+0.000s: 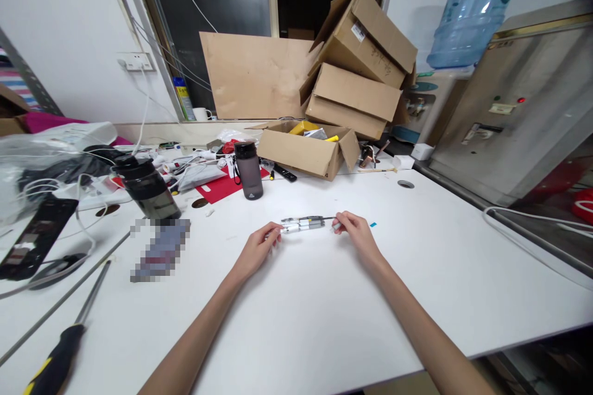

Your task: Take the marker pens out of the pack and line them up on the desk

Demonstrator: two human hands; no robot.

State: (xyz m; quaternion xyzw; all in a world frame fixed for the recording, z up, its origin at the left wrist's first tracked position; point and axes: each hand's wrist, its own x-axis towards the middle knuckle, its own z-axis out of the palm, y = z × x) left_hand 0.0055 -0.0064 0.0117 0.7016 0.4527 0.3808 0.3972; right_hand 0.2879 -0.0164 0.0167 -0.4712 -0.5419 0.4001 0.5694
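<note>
Several slim pens (303, 223) lie side by side on the white table in front of me, with white, grey and clear dark barrels. My left hand (259, 247) is closed at their left end, its thumb and fingertips pinching the end of a white pen (290, 229). At the right end, my right hand (356, 233) is closed in a pinch. A small light-grey piece (336, 226), which looks like a pen cap, sits between its fingers. A thin dark tip (329, 218) reaches from the pens toward that hand; whether they touch is unclear.
A dark bottle (249, 173) and an open cardboard box (296, 157) stand behind the pens. To the left are another bottle (146, 188), a pixelated flat object (162, 251) and a screwdriver (65, 345). A small blue piece (373, 224) lies right of my right hand.
</note>
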